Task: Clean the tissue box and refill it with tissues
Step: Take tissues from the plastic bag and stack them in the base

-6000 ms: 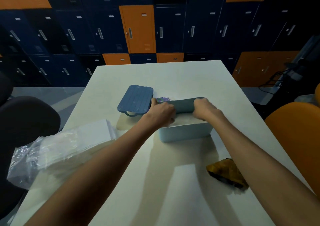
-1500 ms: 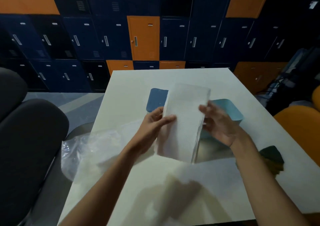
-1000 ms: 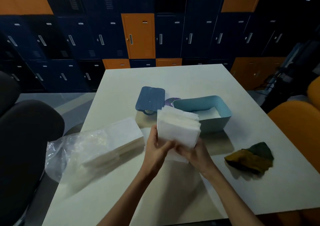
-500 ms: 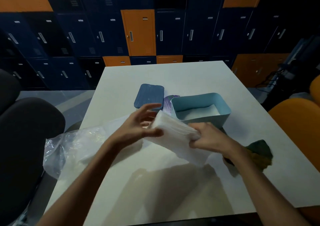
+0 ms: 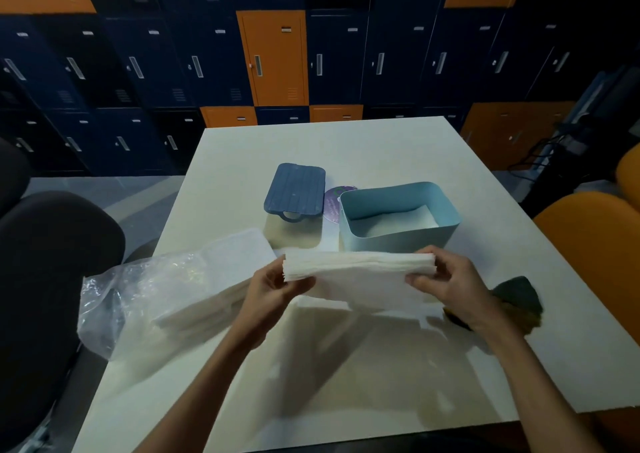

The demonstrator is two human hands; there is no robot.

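White bench (image 5: 381,147); blue-orange lockers (image 5: 273,57) behind; black chair (image 5: 52,262) left, orange chair (image 5: 588,244) right; purple disc (image 5: 334,203) on bench.

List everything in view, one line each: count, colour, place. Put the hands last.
table: 1, white, centre
box: 1, light blue, open, on the table right of centre
tissues in box: a low white layer on its floor
lid: 1, dark blue, left of the box
disc: 1, purple, between lid and box
bag: 1, clear, white tissues inside, table's left edge
cloth: 1, dark green and yellow, behind the right wrist
black chair: 1, left
orange chair: at least 1, right
lockers: many, blue and orange, back wall
stack: 1, white tissues, held above the table
left hand: grips the stack's left end
right hand: grips its right end
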